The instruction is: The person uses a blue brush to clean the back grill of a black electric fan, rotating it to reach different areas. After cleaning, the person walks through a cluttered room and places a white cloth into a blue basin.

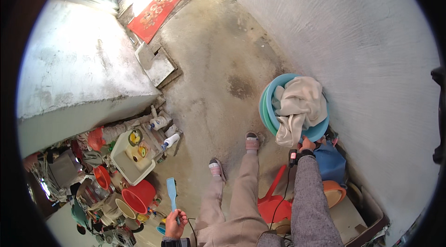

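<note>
My left hand (176, 222) is closed round the handle of a blue plastic scrubbing brush (171, 189), its flat head pointing away from me. On the right, my right hand (307, 143) grips the near rim of a light blue plastic basin (318, 134). Beige cloth (302, 100) lies heaped in that basin and hangs over its near edge. A green basin (267, 114) shows under the blue one, close to the wall. My right fingers are partly hidden by the rim and the cloth.
Left are a white sink (136, 177), a red bucket (139, 196), white bottles (171, 140) and clutter. A red dustpan (275, 207), a blue container (327, 161) and an orange basin (333, 193) stand near my right arm. Farther off, a red mat (158, 12) lies on the concrete floor.
</note>
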Motion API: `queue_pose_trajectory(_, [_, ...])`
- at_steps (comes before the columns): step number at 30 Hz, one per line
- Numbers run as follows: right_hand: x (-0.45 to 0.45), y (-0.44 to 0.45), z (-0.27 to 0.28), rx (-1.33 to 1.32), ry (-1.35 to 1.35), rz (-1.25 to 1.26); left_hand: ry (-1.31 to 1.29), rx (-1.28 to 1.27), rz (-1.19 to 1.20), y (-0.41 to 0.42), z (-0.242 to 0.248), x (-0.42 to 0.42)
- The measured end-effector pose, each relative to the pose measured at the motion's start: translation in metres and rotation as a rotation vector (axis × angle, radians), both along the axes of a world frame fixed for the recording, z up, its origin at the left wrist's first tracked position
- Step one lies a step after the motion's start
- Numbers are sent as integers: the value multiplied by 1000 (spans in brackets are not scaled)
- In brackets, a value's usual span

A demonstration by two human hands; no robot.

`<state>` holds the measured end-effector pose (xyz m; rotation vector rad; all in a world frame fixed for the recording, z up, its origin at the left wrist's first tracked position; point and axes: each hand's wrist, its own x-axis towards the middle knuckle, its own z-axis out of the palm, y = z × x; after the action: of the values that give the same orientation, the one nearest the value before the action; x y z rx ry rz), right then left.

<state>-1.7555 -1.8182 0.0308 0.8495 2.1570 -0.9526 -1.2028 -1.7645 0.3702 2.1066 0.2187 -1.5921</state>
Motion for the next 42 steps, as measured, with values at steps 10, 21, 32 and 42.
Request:
queue_pose_trajectory(10, [-24, 25, -23, -141, -165, -142, 108, 4, -57, 0, 7, -51])
queue_pose_trajectory(21, [-36, -5, 9, -256, -190, -83, 111, -87, -189, -21, 26, -78])
queue_pose_trajectory(32, [33, 18, 161, -545, -3, 88, 162, -216, -203, -16, 31, -86])
queue_pose_trajectory(42, [125, 56, 277, -439, -56, 797, 252, -338, -14, 42, -11, -35])
